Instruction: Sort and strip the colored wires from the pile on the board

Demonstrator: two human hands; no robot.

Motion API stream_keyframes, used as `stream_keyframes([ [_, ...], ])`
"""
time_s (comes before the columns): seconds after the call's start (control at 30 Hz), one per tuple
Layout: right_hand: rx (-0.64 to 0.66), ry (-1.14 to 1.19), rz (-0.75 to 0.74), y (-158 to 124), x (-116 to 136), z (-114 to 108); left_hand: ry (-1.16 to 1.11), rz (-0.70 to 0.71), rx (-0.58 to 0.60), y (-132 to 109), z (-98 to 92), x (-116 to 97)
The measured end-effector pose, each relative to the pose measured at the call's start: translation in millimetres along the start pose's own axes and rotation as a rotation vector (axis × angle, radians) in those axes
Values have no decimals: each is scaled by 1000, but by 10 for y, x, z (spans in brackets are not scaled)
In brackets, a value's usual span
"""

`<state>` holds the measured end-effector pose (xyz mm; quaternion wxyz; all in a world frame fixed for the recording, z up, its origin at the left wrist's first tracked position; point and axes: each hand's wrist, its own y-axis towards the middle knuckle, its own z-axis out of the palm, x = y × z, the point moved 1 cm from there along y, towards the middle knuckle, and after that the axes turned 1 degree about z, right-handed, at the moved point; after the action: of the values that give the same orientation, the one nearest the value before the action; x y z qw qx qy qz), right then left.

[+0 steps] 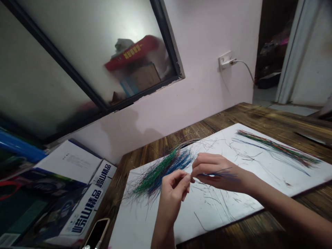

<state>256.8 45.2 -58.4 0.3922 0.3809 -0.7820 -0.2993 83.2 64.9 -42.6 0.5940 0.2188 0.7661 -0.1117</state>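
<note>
Over a white board (145,221), my two hands meet at the fingertips. My left hand (173,192) is closed in a pinch; whatever lies between its thumb and finger is too small to make out. Several thin blue wires (226,174) are held in my right hand (216,169), their free ends pointing back towards the wrist. The right thumb and forefinger touch the left fingertips. Just behind my left hand lies a loose, tangled heap of green, blue and dark wires (162,173). Farther right on the board rests a straighter bundle of red, green and dark wires (281,148).
Stray wire snippets (220,202) are scattered over the board, which lies on a dark wooden table (220,119). A phone (97,233) and printed boxes (83,207) are at the left. Behind are a wall socket with a plug (227,62) and a frosted window (103,20).
</note>
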Motion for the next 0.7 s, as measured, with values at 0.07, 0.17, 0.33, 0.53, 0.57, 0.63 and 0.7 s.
stream_keyframes([
  [0.07,-11,-5,-60,-2,9,-4,-139,-95,76,16,-20,5],
  [0.17,-32,-14,-157,-6,42,-14,-253,-175,202,43,-40,24],
  [0.33,-86,-1,-218,-22,39,-26,-276,-154,222,59,-13,29],
  [0.53,-101,160,174,2,-84,-172,179,254,-144,-16,28,-37],
  [0.57,-90,174,234,-1,-97,-223,278,355,-204,-31,27,-43],
  [0.63,-62,225,294,-17,-110,-337,445,535,-285,-55,23,-46],
  [0.7,-43,279,308,-46,-112,-451,551,659,-322,-66,17,-41],
])
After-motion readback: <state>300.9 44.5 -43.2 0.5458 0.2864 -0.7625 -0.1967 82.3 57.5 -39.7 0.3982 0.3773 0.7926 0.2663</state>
